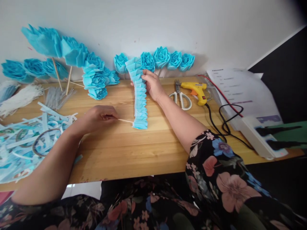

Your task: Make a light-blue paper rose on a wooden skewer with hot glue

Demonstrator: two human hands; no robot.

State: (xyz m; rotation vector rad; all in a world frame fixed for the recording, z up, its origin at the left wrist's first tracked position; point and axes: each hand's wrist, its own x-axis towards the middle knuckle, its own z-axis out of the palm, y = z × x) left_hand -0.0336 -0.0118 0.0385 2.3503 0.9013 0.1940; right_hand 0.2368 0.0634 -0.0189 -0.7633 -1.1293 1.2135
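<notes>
Left fingers pinch stick; strip well apart from front table edge.

On the wood-grain tabletop, a yellow plastic glue gun. Just left of it, scissors with white loop handles. To its right, white printed paper sheets and a white plastic power strip. Behind it and leftward, ruffled blue paper flowers. Far left of it, a tangled heap of blue and white strips.
</notes>
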